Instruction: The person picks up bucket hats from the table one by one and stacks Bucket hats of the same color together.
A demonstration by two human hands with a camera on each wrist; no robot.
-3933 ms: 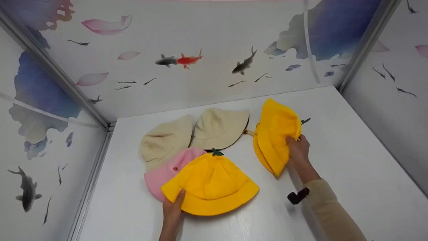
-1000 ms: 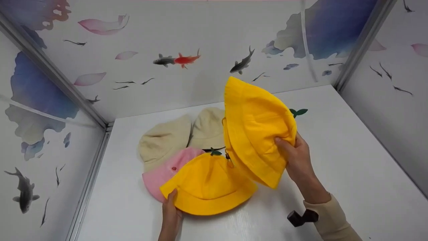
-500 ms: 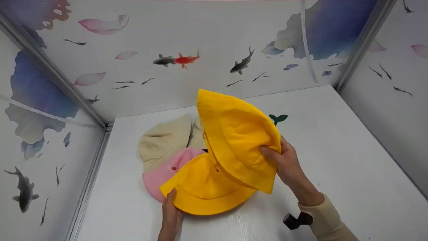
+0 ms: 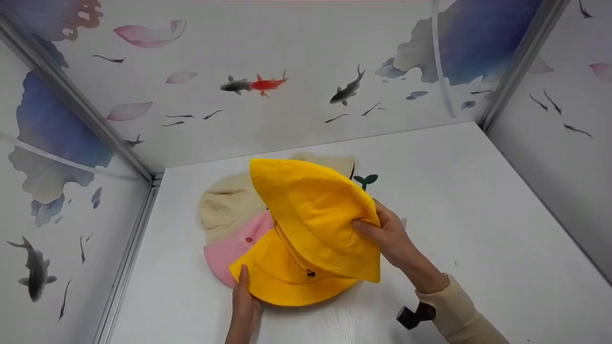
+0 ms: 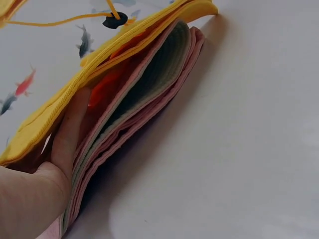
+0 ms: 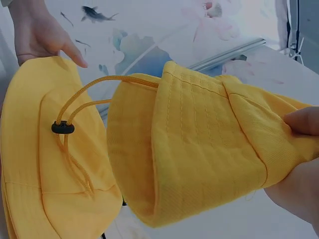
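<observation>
In the head view my right hand (image 4: 394, 243) pinches the crown of a yellow bucket hat (image 4: 318, 210), tilted on its side, a green sprout (image 4: 366, 180) at its top. A cord with a black toggle (image 6: 63, 128) dangles from this hat in the right wrist view. It overlaps a second yellow bucket hat (image 4: 270, 267), whose brim my left hand (image 4: 245, 301) grips at the left corner, thumb on top. Under that lies a pink hat (image 4: 234, 251); its folded brim layers (image 5: 134, 114) show beneath the left hand in the left wrist view.
Two beige hats lie behind: one at the left (image 4: 222, 200), the other (image 4: 334, 163) mostly hidden by the raised yellow hat. All lie on a white table (image 4: 478, 215) enclosed by printed panels (image 4: 306, 38) with metal corner posts. A black wrist camera (image 4: 416, 315) hangs below my right sleeve.
My right hand has lifted its yellow hat from the table's right side and carried it left and down over the other yellow hat. The left hand keeps its hold on the brim.
</observation>
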